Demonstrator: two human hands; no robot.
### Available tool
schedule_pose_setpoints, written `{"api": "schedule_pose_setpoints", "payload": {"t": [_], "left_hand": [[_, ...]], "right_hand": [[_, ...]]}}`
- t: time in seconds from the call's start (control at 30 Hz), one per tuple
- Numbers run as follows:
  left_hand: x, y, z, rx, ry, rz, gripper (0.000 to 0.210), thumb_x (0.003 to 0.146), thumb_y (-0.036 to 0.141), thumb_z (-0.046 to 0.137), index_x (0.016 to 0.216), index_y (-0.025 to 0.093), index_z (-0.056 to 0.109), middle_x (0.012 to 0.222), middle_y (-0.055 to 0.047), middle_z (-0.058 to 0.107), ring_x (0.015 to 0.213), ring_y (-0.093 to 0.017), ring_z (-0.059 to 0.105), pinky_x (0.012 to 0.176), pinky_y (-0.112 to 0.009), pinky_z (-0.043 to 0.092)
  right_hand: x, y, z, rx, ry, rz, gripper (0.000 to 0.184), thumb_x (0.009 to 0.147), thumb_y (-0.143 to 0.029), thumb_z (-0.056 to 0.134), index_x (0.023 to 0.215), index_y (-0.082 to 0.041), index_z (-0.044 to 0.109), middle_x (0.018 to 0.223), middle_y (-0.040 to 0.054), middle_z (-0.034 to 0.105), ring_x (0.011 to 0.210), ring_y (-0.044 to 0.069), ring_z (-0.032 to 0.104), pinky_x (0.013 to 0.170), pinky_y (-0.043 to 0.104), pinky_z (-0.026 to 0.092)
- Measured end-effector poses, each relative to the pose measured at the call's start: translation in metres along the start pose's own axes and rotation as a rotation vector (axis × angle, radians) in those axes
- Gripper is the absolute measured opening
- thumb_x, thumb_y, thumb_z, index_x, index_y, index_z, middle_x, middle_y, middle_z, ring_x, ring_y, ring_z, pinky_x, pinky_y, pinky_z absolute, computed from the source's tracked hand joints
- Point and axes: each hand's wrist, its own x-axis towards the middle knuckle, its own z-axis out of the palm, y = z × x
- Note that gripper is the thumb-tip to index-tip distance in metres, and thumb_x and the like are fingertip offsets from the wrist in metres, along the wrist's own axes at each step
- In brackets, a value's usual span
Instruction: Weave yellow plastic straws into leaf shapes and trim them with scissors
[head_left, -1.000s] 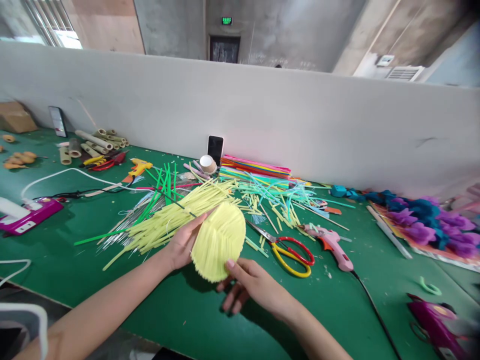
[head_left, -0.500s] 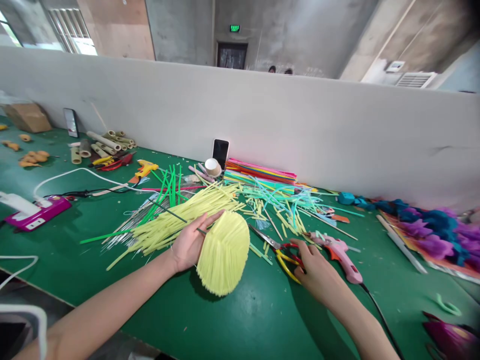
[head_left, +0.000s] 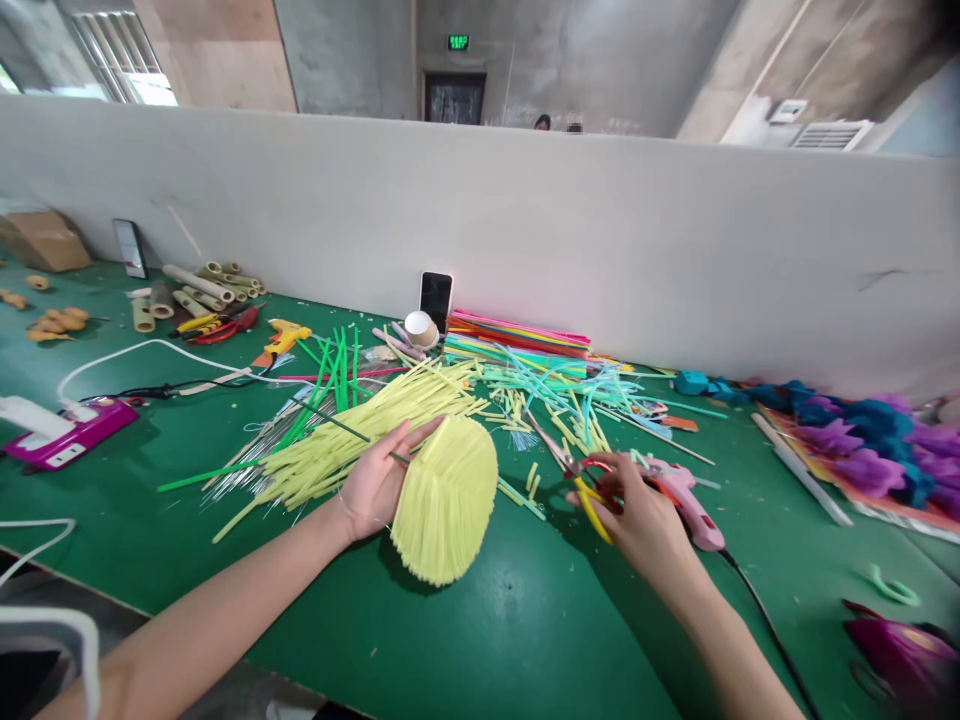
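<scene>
My left hand [head_left: 379, 478] is closed round the dark stem of a pale yellow leaf [head_left: 448, 505] made of rows of fuzzy pipe cleaners. The leaf's broad face is turned up toward me, its rounded edge over the green table. My right hand [head_left: 634, 500] grips the red and yellow handles of a pair of scissors [head_left: 566, 465], whose blades point away and to the left. Behind my left hand lies a big bundle of yellow pipe cleaners [head_left: 375, 415]. A pink glue gun [head_left: 686, 500] rests just right of the scissors, partly behind my right hand.
Cut pipe-cleaner pieces [head_left: 577, 430] are strewn beyond the scissors. At the back stand a phone [head_left: 436, 300] and a paper cup [head_left: 420, 328]. A yellow glue gun [head_left: 285, 338], bamboo tubes [head_left: 199, 285] and a purple power strip [head_left: 75, 437] lie left; purple flowers [head_left: 862, 450] lie right.
My right hand has picked the scissors up off the table and shifted slightly up, swinging the blades to point farther away. The left hand and leaf stay almost in place.
</scene>
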Motion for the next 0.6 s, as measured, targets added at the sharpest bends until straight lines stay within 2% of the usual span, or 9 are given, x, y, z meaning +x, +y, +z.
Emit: {"api": "schedule_pose_setpoints", "payload": {"t": [0.13, 0.23, 0.3, 0.37, 0.47, 0.6], "left_hand": [[0.0, 0.001, 0.0, -0.012, 0.007, 0.007, 0.051, 0.094, 0.039, 0.045, 0.14, 0.017, 0.044, 0.127, -0.012, 0.062, 0.122, -0.03, 0.053, 0.108, -0.045, 0.031], [0.001, 0.0, 0.001, -0.007, 0.014, 0.008, 0.051, 0.094, 0.039, 0.044, 0.14, 0.016, 0.043, 0.128, -0.013, 0.061, 0.122, -0.03, 0.053, 0.108, -0.046, 0.031], [0.001, 0.0, 0.001, -0.001, 0.016, 0.005, 0.052, 0.094, 0.039, 0.044, 0.141, 0.016, 0.042, 0.129, -0.013, 0.06, 0.122, -0.03, 0.053, 0.108, -0.047, 0.03], [0.0, -0.001, 0.002, 0.003, 0.012, -0.003, 0.053, 0.094, 0.04, 0.044, 0.142, 0.017, 0.04, 0.129, -0.013, 0.06, 0.122, -0.03, 0.053, 0.108, -0.047, 0.031], [-0.001, -0.002, 0.004, 0.005, -0.008, -0.022, 0.055, 0.094, 0.042, 0.043, 0.143, 0.02, 0.039, 0.129, -0.012, 0.06, 0.121, -0.031, 0.054, 0.106, -0.047, 0.033], [-0.003, -0.005, 0.008, 0.008, -0.029, -0.04, 0.055, 0.094, 0.045, 0.041, 0.144, 0.021, 0.038, 0.128, -0.012, 0.061, 0.119, -0.031, 0.056, 0.104, -0.048, 0.034]], "right_hand": [[-0.002, -0.009, 0.005, 0.126, 0.121, -0.076, 0.053, 0.085, -0.047, 0.056, 0.127, -0.02, 0.038, 0.115, 0.0142, 0.06, 0.106, 0.026, 0.06, 0.086, 0.037, 0.05], [-0.006, -0.022, 0.009, 0.017, 0.154, -0.192, 0.068, 0.081, -0.05, 0.059, 0.132, -0.014, 0.033, 0.124, 0.0211, 0.049, 0.119, 0.033, 0.049, 0.096, 0.047, 0.043], [-0.01, -0.032, 0.014, -0.055, 0.142, -0.244, 0.074, 0.076, -0.052, 0.065, 0.131, -0.011, 0.035, 0.122, 0.0219, 0.047, 0.119, 0.036, 0.046, 0.099, 0.051, 0.039], [-0.014, -0.042, 0.018, -0.07, 0.095, -0.239, 0.066, 0.077, -0.047, 0.065, 0.128, -0.014, 0.038, 0.118, 0.0185, 0.049, 0.113, 0.033, 0.051, 0.095, 0.048, 0.044], [-0.019, -0.058, 0.024, -0.065, 0.042, -0.203, 0.048, 0.081, -0.036, 0.06, 0.123, -0.021, 0.043, 0.116, 0.0128, 0.053, 0.1, 0.026, 0.059, 0.079, 0.037, 0.052], [-0.024, -0.076, 0.029, -0.095, 0.052, -0.236, 0.049, 0.075, -0.027, 0.059, 0.122, -0.023, 0.045, 0.114, 0.0098, 0.058, 0.093, 0.025, 0.063, 0.069, 0.033, 0.053]]}}
